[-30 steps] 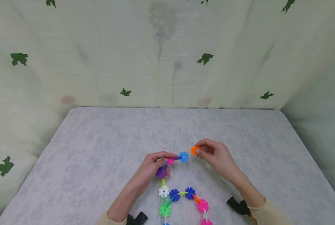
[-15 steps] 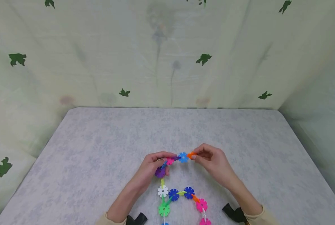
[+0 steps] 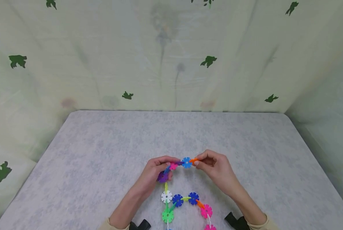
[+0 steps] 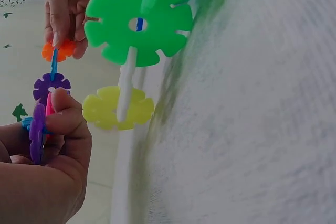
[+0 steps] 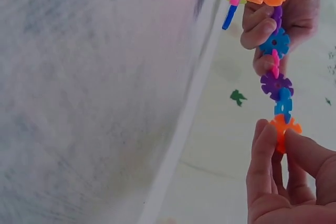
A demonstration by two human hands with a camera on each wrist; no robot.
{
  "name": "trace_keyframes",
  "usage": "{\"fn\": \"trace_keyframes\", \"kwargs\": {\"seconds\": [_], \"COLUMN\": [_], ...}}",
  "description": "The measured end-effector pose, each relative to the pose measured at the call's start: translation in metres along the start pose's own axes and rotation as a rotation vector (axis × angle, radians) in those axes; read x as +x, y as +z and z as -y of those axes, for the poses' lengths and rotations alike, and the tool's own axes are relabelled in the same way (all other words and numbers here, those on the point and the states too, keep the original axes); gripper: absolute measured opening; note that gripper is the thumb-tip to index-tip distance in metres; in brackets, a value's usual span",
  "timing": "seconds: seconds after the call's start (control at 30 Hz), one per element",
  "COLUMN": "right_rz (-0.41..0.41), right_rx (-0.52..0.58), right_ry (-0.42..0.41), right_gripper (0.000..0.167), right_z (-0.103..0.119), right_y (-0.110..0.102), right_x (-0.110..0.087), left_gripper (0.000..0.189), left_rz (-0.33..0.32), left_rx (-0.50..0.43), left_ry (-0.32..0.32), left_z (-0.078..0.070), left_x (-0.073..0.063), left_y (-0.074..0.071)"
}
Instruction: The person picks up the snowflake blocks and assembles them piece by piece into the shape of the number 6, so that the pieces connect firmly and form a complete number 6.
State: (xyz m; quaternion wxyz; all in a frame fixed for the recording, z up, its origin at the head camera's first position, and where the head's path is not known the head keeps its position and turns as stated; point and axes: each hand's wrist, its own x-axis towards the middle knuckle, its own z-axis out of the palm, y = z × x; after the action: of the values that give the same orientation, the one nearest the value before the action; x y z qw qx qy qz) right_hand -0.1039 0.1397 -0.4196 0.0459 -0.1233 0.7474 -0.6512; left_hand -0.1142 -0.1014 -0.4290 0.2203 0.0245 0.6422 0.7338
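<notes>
A chain of colourful notched plastic discs runs between both hands. My left hand (image 3: 154, 172) pinches it around a pink disc (image 3: 173, 166), with a purple disc (image 3: 163, 176) beside the palm. My right hand (image 3: 217, 167) pinches an orange disc (image 5: 285, 131) between thumb and fingertips. That orange disc is slotted edge-on into the light blue disc (image 3: 187, 162) at the chain's end. In the right wrist view a second purple disc (image 5: 276, 85) sits between the light blue and pink ones. From the left hand the chain drops through a yellow disc (image 3: 166, 187) to a white disc (image 3: 167, 196).
Below, linked discs continue on the grey table (image 3: 102, 159): a green disc (image 3: 167, 216), dark blue discs (image 3: 193, 198) and pink discs (image 3: 206, 210) curve toward the front edge. Black wrist straps (image 3: 237, 221) show at both sleeves. A pale curtain (image 3: 171, 64) hangs behind the table.
My right hand has moved left and slightly down, bringing the orange disc from apart to joined with the light blue disc. The left hand keeps its grip, nearly still.
</notes>
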Motion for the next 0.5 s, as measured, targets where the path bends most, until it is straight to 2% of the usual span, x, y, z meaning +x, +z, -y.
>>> {"fn": "trace_keyframes", "kwargs": {"seconds": [0.1,0.2,0.3,0.43,0.5], "right_rz": [0.025,0.023,-0.044,-0.154,-0.131], "right_rx": [0.009,-0.045,-0.187,-0.370,-0.403], "right_ry": [0.019,0.063,0.084,0.034,-0.004], "right_gripper": [0.008,0.015,0.023,0.022,0.017], "right_z": [-0.002,-0.002,0.002,0.012,0.016], "right_y": [-0.003,-0.006,-0.006,-0.002,0.003], "right_x": [0.002,0.003,0.002,-0.007,-0.012], "left_gripper": [0.028,0.028,0.028,0.025,0.024], "left_rz": [0.009,0.006,-0.008,-0.062,-0.088], "left_rx": [0.014,0.042,0.077,0.106,0.115], "left_ry": [0.010,0.019,0.035,0.051,0.054], "left_z": [0.000,0.001,0.001,0.001,0.000], "left_x": [0.000,0.000,0.001,0.003,0.004], "left_y": [-0.002,-0.003,-0.005,-0.009,-0.010]}}
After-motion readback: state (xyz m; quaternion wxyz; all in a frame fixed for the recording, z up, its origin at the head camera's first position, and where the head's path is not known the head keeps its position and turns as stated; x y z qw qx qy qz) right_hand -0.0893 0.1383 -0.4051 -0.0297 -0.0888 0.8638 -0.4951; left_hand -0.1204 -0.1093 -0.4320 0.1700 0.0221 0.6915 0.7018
